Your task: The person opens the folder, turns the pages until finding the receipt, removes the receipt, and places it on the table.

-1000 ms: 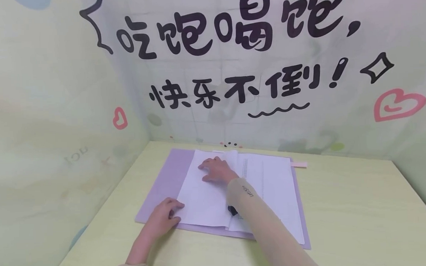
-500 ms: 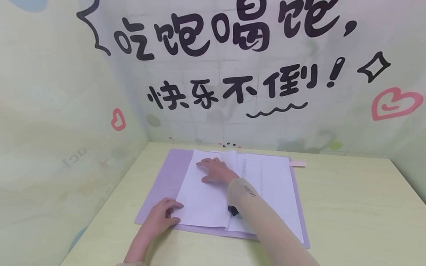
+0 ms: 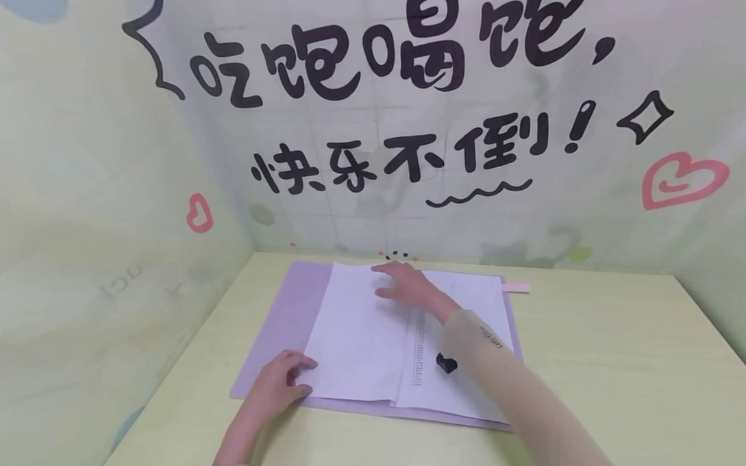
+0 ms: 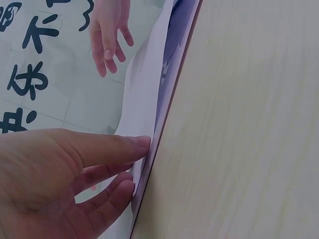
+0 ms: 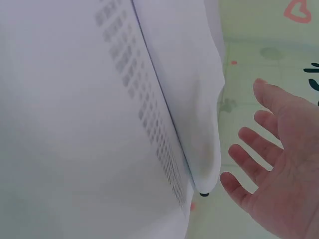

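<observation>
An open purple folder (image 3: pixel 301 290) lies on the table with white pages in it. The turned left page (image 3: pixel 352 343) looks blank; the right page (image 3: pixel 471 394) carries a printed column of small marks. At the left page's lower left corner rests my left hand (image 3: pixel 279 384), thumb and fingertips touching the paper near the folder's edge. My right hand (image 3: pixel 412 286) hovers over the top of the pages near the fold, fingers spread and holding nothing. In the right wrist view, the right hand (image 5: pixel 284 164) is apart from the bulging page edge (image 5: pixel 199 124).
A pink tab (image 3: pixel 517 288) sticks out past the folder's right side. The pale wooden table (image 3: pixel 612 362) meets a printed cloth backdrop (image 3: pixel 372 219) behind and at both sides. A small black device (image 3: pixel 447 363) sits at the right cuff.
My right hand has moved right and up from the left page to near the fold, uncovering the left page and more of the printed column. The left hand stays at the corner.
</observation>
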`<state>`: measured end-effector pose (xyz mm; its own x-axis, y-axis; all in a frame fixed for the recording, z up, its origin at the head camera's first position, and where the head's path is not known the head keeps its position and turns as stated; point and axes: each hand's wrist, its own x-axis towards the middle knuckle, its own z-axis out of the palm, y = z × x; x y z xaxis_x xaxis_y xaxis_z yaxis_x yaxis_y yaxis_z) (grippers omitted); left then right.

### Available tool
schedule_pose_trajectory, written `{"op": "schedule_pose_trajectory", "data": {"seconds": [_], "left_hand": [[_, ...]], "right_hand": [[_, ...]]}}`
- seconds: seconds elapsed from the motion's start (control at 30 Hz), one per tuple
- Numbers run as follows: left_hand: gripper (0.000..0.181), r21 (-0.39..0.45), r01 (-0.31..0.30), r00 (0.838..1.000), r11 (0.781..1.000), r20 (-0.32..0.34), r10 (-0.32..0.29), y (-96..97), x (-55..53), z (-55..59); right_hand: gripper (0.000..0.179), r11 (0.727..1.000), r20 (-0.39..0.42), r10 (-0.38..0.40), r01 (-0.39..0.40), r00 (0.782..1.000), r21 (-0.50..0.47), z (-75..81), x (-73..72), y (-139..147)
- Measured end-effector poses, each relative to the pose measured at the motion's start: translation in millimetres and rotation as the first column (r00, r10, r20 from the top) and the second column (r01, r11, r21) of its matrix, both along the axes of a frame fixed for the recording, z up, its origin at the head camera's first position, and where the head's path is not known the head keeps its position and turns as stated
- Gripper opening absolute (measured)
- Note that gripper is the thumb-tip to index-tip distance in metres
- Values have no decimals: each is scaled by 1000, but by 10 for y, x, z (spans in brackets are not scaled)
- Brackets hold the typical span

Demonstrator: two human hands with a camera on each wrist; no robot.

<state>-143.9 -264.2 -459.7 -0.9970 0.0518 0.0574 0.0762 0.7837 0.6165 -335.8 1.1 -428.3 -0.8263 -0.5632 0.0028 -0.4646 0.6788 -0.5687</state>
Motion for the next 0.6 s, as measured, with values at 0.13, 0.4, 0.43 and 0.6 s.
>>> {"op": "schedule_pose_trajectory", "data": {"seconds": [0.13,0.4,0.43,0.6], "left_hand": [[36,0,6,1000,1000,-3,-6,-3,-6,-12],[37,3,16,1000,1000,-7,-16,-26,4,-15],[37,4,16,1000,1000,-5,-16,-27,6,-15],[37,-5,15,1000,1000,8,-15,-26,5,-13]], "right_hand": [[59,997,29,-63,64,998,-46,37,11,229],[58,976,9,-156,155,988,-153,98,50,623],[59,973,7,-166,165,986,-163,97,58,669],[60,955,-1,-235,230,972,-185,28,65,898]]}}
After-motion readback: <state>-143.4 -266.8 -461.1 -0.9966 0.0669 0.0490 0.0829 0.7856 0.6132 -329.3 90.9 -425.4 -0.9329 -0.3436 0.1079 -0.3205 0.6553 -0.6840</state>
